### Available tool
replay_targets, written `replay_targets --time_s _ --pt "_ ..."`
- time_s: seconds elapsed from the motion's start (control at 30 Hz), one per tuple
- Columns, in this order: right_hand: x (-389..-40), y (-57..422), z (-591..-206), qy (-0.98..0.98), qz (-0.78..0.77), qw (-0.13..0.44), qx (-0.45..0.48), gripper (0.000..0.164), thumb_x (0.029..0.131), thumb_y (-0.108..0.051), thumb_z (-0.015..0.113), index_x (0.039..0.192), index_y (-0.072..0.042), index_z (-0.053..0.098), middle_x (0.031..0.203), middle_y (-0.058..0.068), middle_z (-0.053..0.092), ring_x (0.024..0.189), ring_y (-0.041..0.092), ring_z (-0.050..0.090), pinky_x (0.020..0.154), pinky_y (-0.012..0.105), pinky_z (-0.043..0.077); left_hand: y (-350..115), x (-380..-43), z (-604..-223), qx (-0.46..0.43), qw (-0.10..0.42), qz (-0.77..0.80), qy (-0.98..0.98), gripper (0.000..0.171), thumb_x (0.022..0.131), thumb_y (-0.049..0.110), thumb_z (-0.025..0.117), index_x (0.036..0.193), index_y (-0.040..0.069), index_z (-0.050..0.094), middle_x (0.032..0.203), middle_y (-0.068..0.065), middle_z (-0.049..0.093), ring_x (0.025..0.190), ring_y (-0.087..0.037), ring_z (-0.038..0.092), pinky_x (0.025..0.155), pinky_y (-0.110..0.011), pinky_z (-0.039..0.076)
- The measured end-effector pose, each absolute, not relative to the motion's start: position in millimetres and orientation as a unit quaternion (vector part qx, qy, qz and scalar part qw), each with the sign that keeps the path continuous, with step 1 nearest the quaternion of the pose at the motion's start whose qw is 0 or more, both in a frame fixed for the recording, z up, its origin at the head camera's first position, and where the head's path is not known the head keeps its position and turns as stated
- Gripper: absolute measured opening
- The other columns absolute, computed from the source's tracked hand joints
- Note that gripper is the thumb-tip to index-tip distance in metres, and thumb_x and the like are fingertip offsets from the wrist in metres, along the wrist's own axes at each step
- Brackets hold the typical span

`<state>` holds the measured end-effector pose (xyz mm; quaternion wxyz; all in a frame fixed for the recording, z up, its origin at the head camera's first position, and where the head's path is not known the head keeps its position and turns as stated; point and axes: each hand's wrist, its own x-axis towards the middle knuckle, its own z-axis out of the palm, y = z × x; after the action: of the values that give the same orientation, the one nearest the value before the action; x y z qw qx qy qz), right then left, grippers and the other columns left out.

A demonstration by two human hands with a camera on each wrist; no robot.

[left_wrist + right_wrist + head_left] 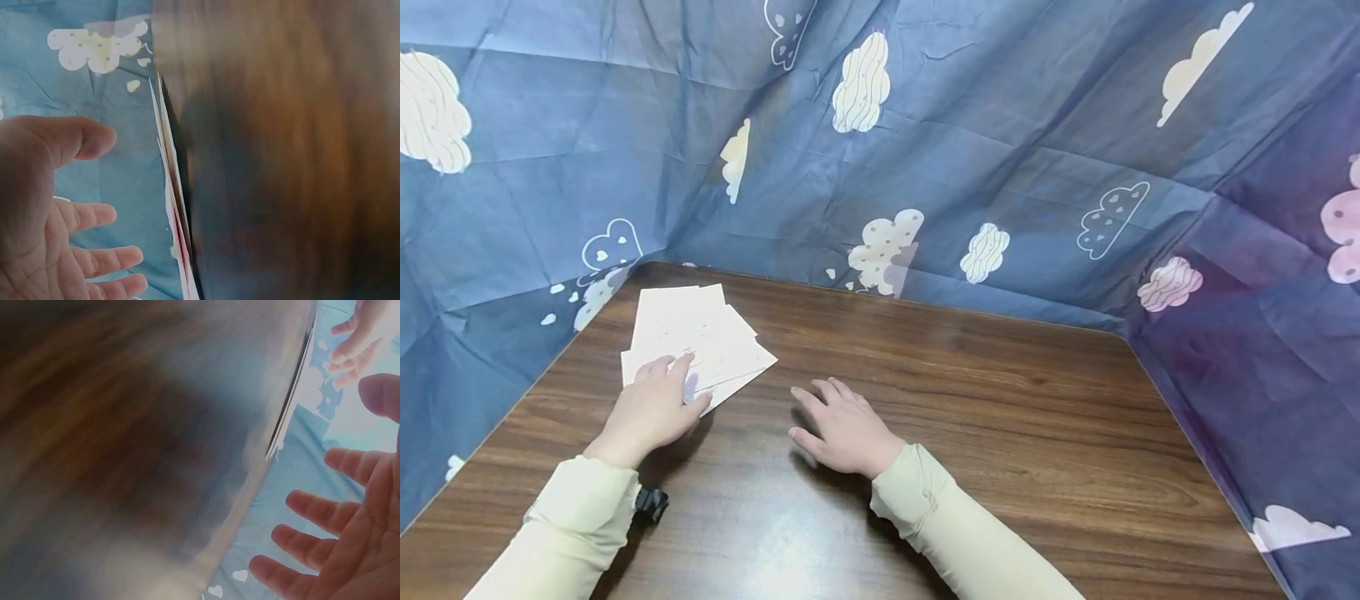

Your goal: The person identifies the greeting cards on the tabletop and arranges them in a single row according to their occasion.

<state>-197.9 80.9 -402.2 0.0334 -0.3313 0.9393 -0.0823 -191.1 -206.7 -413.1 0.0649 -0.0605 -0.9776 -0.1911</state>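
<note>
Several white paper sheets (pixel 681 321) lie fanned in an overlapping pile at the table's left, with faint print on them. Over the near edge of the pile is my left hand (pixel 651 408), fingers spread and relaxed. In the left wrist view the sheets (pixel 170 187) show edge-on, and a gap separates the fingertips (pixel 128 256) from them. My right hand (pixel 850 429) hovers above the bare wood right of the papers, its fingers apart and holding nothing. The right wrist view shows the same loose spread of that hand (pixel 350 531).
A brown wood-grain table (pixel 1000 417) reaches to a blue cloth (pixel 820 167) with cloud prints, hung along the back and both sides. At the left cuff sits a black strap piece (pixel 651 504). Light glares off the table's near middle.
</note>
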Motion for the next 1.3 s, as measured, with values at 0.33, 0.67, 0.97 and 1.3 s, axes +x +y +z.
replay_targets --time_s 0.33,0.67,0.97,1.3 --pt "-204.3 62.3 -405.5 0.942 -0.079 0.043 -0.323 0.060 0.105 -0.045 0.051 0.158 -0.019 0.043 0.158 0.015 0.043 0.146 0.039 0.038 0.112 0.055 0.038 -222.3 -215.1 -409.1 -0.034 0.017 -0.204 -0.978 0.079 0.096 0.039 0.063 0.149 -0.012 0.033 0.148 -0.048 0.022 0.139 -0.067 0.015 0.100 -0.084 0.018" --pt "-208.9 44.7 -399.2 0.941 -0.073 0.050 -0.328 0.060 0.105 -0.046 0.050 0.159 -0.019 0.042 0.158 0.013 0.043 0.147 0.037 0.037 0.113 0.052 0.038 -242.9 -241.2 -408.3 -0.027 0.012 -0.190 -0.981 0.076 0.096 0.033 0.059 0.145 -0.019 0.033 0.144 -0.049 0.026 0.136 -0.067 0.016 0.100 -0.080 0.025" --pt "-213.7 34.8 -399.2 0.942 -0.068 0.062 -0.324 0.058 0.105 -0.045 0.052 0.157 -0.020 0.045 0.158 0.012 0.044 0.146 0.033 0.038 0.112 0.049 0.039 -251.1 -252.7 -412.0 -0.009 -0.036 -0.208 -0.978 0.077 0.099 0.033 0.053 0.147 -0.020 0.027 0.148 -0.051 0.015 0.138 -0.069 0.009 0.101 -0.082 0.021" --pt "-227.7 10.9 -398.1 0.950 -0.038 0.061 -0.305 0.059 0.105 -0.048 0.050 0.158 -0.023 0.044 0.157 0.008 0.044 0.146 0.031 0.039 0.113 0.044 0.038 -258.4 -265.9 -410.9 -0.012 -0.070 -0.219 -0.973 0.077 0.101 0.032 0.052 0.145 -0.024 0.024 0.148 -0.054 0.008 0.138 -0.071 0.003 0.104 -0.083 0.015"
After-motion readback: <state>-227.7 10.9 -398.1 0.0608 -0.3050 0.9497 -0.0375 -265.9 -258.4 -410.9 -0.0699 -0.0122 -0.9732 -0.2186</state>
